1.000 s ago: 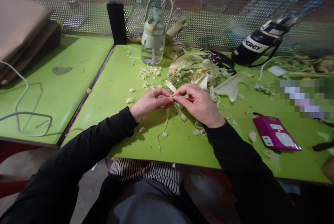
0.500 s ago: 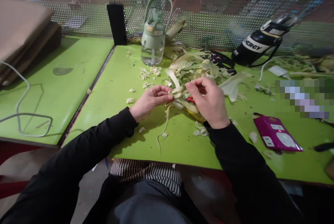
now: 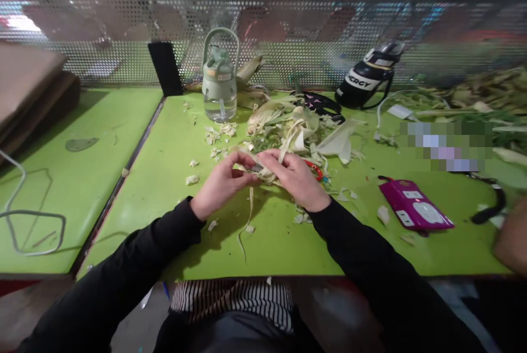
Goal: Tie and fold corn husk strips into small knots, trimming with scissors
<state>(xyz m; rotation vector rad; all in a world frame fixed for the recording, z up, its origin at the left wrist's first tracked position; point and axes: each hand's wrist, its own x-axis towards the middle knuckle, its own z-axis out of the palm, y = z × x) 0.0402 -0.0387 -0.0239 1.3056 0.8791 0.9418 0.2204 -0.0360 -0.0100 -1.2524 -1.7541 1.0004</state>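
Observation:
Pale strips of corn husk (image 3: 269, 176) are bunched between my two hands, above the table. My left hand (image 3: 224, 181) pinches the bunch from the left. My right hand (image 3: 297, 178) closes on it from the right, with a strip rising past its fingers. The hands almost meet, so part of the bunch is hidden. Behind them lies a heap of husk pieces (image 3: 272, 114). A red looped handle, which looks like scissors (image 3: 316, 170), shows beside my right hand. One thin strip (image 3: 250, 207) trails below my left fingers.
A green water bottle (image 3: 220, 87) and a tilted black flask (image 3: 362, 79) stand at the mesh screen. A purple packet (image 3: 415, 205) lies right, near another person's arm (image 3: 513, 235). Brown cardboard (image 3: 28, 89) and a cable (image 3: 31, 254) occupy the left table.
My right hand has come in from above the heap to meet my left hand at the husk bunch. The camera view has shifted, so the things sit lower and further left.

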